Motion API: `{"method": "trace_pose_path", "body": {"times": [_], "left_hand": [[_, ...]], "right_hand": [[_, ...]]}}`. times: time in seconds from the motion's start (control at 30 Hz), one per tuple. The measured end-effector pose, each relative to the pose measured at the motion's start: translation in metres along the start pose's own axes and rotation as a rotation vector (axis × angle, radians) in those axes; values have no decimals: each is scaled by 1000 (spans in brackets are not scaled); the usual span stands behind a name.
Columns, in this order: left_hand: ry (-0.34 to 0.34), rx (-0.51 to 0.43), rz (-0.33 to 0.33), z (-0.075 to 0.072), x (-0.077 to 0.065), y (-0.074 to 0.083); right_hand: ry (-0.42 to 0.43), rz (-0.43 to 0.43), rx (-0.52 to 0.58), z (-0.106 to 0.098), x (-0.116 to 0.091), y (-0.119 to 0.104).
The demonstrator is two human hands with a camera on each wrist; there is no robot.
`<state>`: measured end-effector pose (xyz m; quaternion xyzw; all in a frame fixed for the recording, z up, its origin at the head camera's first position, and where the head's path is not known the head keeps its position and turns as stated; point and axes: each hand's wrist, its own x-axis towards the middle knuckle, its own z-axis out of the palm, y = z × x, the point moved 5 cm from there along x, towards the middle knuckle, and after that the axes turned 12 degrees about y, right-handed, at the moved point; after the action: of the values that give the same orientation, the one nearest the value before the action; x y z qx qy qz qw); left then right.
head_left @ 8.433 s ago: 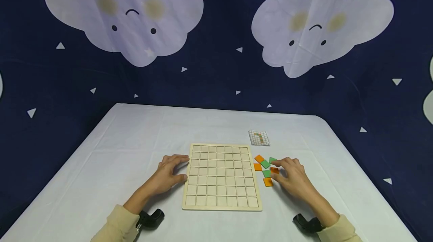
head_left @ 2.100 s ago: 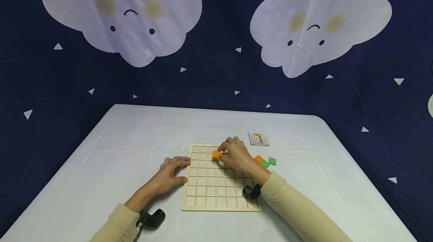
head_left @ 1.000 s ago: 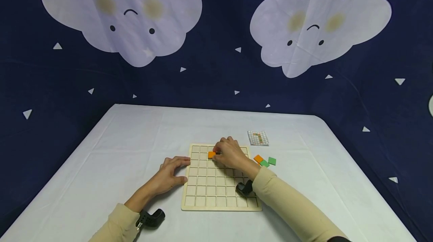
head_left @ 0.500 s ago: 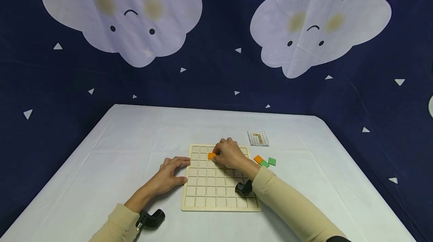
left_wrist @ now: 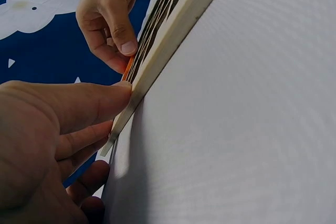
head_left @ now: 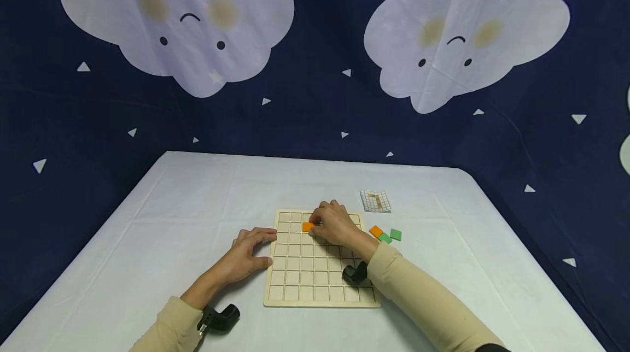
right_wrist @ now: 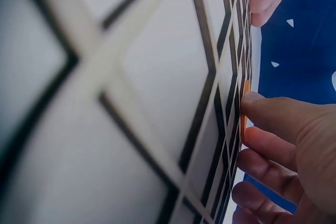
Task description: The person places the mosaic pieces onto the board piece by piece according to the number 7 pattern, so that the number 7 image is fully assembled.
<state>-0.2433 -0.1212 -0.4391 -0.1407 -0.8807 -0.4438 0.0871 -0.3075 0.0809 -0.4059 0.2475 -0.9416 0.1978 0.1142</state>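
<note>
A square wooden grid board (head_left: 293,264) lies on the white table. My right hand (head_left: 336,223) reaches over its far half, thumb and fingers pinching an orange square tile (head_left: 307,227) at a second-row cell, third from the left. In the right wrist view the tile (right_wrist: 244,109) stands out at the thumb tip, low against the grid. The right hand covers several cells behind it. At the board's left edge rests my left hand (head_left: 246,256), fingers extended and thumb spread apart, the tips touching the rim. The left wrist view shows its thumb (left_wrist: 107,98) against the wooden edge.
Right of the board lie a loose orange tile (head_left: 376,230), a green tile (head_left: 385,238) next to it and another green tile (head_left: 396,234). A small card (head_left: 375,201) printed with a coloured grid pattern lies behind them. A dark cloud-print cloth hangs beyond the table.
Several tiles have left the group at the right since the oldest frame. My right hand came over the board with an orange tile, shifted slightly left, then stayed nearly still. The left hand kept its place.
</note>
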Motion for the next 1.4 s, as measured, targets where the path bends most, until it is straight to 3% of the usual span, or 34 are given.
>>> {"method": "trace_pose_path", "body": {"times": [0.73, 1.4], "left_hand": [[-9, 4, -16, 0, 0, -1], [-3, -7, -26, 0, 0, 0]], "right_hand": [[49, 117, 101, -26, -14, 8], [148, 125, 137, -54, -43, 25]]}}
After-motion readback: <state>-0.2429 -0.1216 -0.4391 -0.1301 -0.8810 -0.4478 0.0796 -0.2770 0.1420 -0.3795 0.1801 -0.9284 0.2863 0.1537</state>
